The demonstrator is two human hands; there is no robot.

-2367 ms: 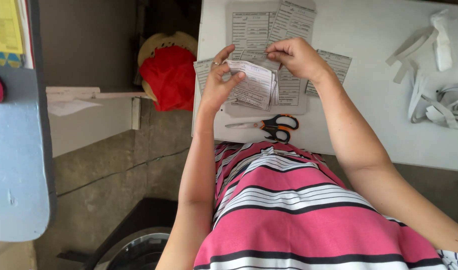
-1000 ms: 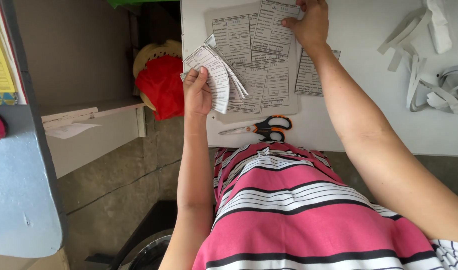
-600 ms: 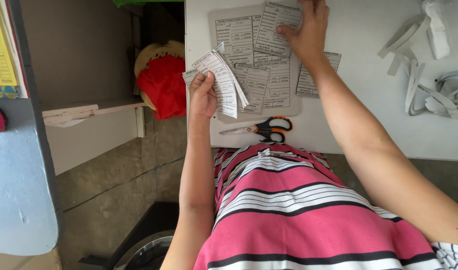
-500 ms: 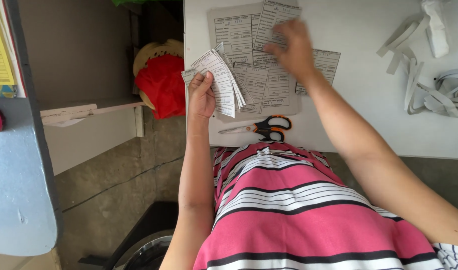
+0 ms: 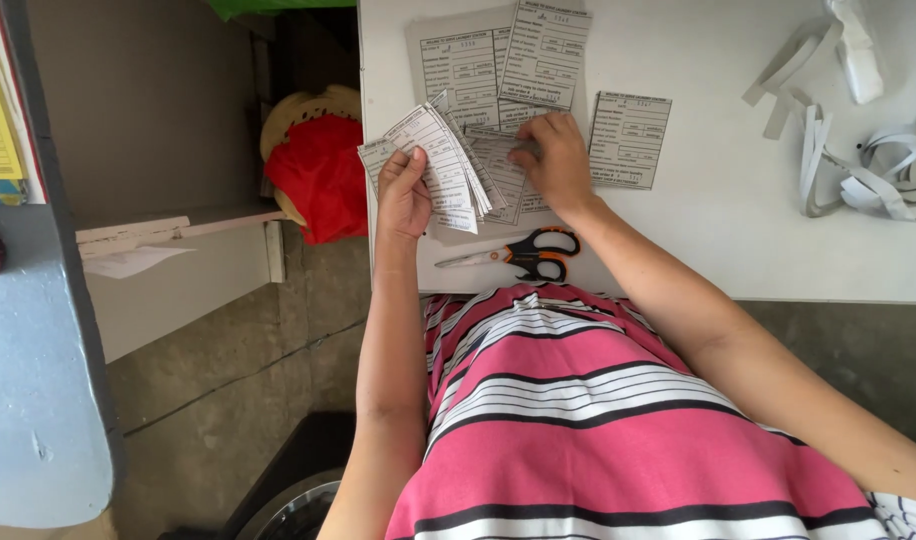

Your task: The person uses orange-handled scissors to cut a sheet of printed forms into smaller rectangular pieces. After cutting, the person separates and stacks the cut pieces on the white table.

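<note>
Head view: left hand (image 5: 403,190) gripping fanned stack of printed grey paper slips (image 5: 441,165) at white table's (image 5: 718,240) left edge. Right hand (image 5: 556,160) curled, fingertips pressing loose printed slips (image 5: 503,170) lying flat on table. Orange-and-black-handled scissors (image 5: 523,254) just below, near striped pink shirt (image 5: 598,420).

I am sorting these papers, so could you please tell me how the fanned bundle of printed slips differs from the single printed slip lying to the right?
The fanned bundle of printed slips is many sheets, tilted, held in the left hand. The single printed slip lies flat, alone and untouched on the white table. Both look like the same grey form.
</note>
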